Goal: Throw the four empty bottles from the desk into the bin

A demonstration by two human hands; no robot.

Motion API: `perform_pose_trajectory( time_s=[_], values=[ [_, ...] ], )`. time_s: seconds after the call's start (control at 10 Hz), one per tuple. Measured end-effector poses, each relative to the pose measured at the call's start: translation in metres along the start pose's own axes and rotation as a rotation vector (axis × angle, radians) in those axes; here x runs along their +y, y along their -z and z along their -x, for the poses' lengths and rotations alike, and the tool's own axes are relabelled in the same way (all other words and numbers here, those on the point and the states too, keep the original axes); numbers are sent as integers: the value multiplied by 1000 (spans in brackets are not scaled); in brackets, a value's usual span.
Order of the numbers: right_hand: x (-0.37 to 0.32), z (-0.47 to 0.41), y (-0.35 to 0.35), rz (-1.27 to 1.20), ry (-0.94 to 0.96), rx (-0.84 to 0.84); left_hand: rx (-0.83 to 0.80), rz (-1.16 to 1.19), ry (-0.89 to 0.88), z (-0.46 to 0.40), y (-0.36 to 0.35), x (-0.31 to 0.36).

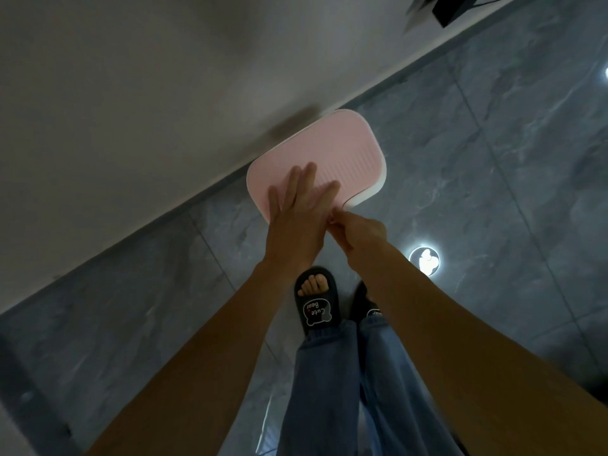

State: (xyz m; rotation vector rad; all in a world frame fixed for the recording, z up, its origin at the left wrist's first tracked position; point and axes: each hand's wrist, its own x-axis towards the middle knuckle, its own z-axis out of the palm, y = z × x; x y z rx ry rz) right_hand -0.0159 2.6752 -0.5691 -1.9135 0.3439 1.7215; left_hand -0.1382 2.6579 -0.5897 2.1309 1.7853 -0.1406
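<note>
A bin with a pink ribbed lid (pixel 342 146) and white body stands on the floor against the wall, its lid down. My left hand (pixel 297 218) lies flat on the near part of the lid, fingers spread. My right hand (pixel 357 230) is at the lid's near right edge, fingertips pinched at the rim beside the left hand; what they hold is too small to tell. No bottles or desk are in view.
A white wall (pixel 131 110) runs diagonally behind the bin. Grey marble floor tiles (pixel 493 176) reflect a ceiling light. My feet in black slippers (pixel 316 301) stand just before the bin. A dark object (pixel 450 8) sits at the top right.
</note>
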Motion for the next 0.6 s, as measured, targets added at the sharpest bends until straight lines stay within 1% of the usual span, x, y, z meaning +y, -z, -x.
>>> perform_pose_trajectory(
  time_s=[0.2, 0.3, 0.4, 0.5, 0.6],
  values=[
    [1, -13, 4, 20, 4, -52, -14, 38, 4, -1, -3, -1],
    [0, -15, 9, 152, 31, -89, -43, 46, 1, 0, -2, -3],
    [-3, -5, 15, 332, 115, -111, -86, 119, 10, 4, 9, -4],
    [-8, 23, 34, 594, 260, -123, -145, 282, 109, 15, 34, -6],
    [-11, 74, 74, 988, 471, -111, -263, 374, 236, 53, 72, -9]
  ],
)
